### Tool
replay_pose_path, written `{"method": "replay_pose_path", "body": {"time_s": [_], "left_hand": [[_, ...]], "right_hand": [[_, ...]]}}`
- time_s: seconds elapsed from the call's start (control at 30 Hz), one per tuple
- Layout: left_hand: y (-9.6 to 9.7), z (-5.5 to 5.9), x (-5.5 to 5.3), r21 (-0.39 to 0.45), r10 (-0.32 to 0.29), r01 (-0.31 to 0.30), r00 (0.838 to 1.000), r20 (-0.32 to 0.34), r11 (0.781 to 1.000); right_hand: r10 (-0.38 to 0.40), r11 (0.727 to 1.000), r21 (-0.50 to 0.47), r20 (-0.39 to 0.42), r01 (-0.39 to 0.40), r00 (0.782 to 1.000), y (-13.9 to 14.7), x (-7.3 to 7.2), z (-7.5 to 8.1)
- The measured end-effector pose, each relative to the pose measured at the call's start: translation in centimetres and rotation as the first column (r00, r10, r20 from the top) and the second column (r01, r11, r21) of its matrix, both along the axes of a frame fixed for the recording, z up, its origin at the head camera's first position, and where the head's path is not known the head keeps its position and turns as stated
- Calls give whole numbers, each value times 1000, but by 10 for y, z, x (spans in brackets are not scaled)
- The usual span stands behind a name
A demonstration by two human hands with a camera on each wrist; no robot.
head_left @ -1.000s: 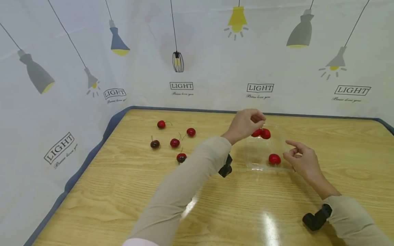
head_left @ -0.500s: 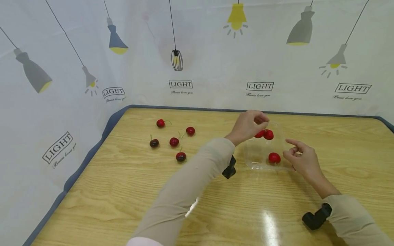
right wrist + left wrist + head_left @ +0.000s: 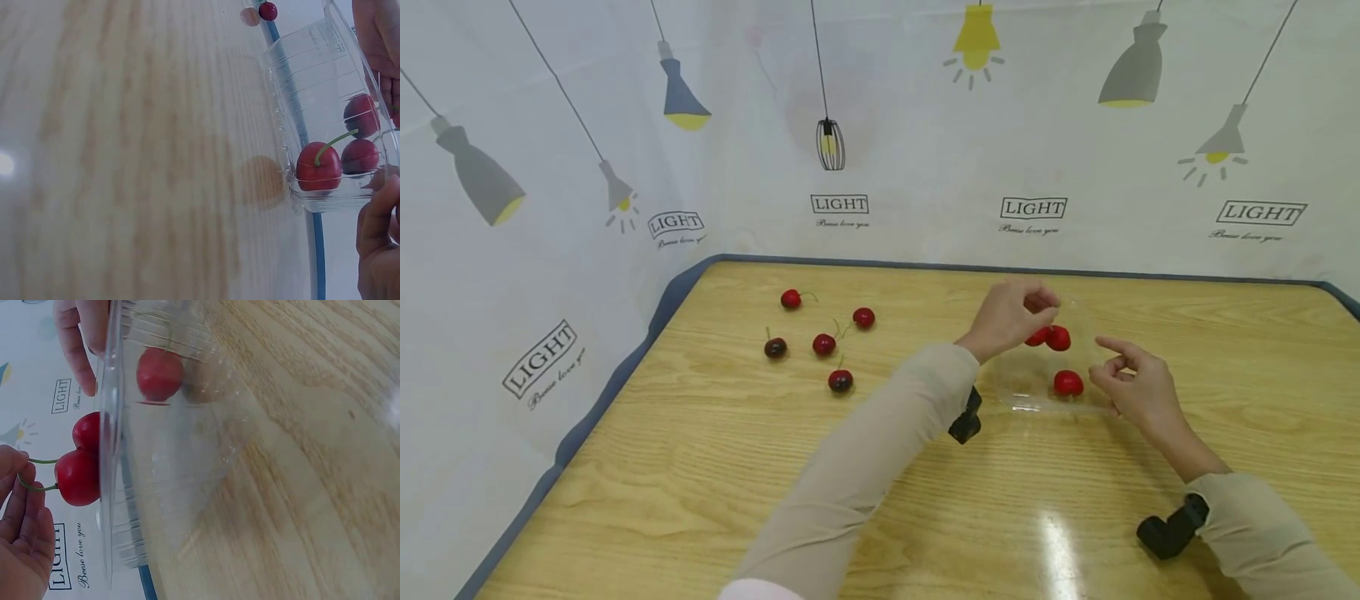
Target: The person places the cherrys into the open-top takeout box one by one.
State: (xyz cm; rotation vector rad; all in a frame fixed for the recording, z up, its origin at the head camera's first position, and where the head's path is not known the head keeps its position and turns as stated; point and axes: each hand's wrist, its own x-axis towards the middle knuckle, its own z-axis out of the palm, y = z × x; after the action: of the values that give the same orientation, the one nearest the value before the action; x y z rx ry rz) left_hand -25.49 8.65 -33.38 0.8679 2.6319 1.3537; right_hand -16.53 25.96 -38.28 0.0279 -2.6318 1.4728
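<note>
A pair of red cherries [image 3: 1057,338] hangs from green stems pinched between the thumb and fingers of my left hand [image 3: 1009,318]. In the left wrist view, these two cherries [image 3: 78,477] are at the rim of a clear plastic container [image 3: 144,531]. One more red cherry [image 3: 1068,383] lies inside the container, near its front right corner; its stem shows in the right wrist view. At the container's right side my right hand [image 3: 1138,387] grips the rim with thumb and fingers, partly cut off in the right wrist view.
Several loose cherries with stems, among them a dark one [image 3: 776,348] and a red one [image 3: 823,344], lie on the left part of the wooden table [image 3: 700,500]. A white curtain [image 3: 910,125] printed with lamps stands behind the table's blue edge.
My left hand has moved right and slightly nearer with the two cherries, further over the container. My right hand stays at the container's side. The view tilts slightly.
</note>
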Motion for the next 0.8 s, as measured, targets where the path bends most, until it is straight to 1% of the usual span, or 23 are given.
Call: {"method": "replay_pose_path", "body": {"time_s": [0.17,0.43,0.8], "left_hand": [[3,-4,1,-10,1,0,1000,11,1000],[5,-10,3,-3,-21,21,1000,-5,1000],[5,-18,3,-50,-41,41,999,0,998]], "right_hand": [[2,1000,-3,7,-2,1000,0,0,1],[2,1000,-1,9,-2,1000,-1,0,2],[-7,1000,3,21,7,1000,-1,1,2]]}}
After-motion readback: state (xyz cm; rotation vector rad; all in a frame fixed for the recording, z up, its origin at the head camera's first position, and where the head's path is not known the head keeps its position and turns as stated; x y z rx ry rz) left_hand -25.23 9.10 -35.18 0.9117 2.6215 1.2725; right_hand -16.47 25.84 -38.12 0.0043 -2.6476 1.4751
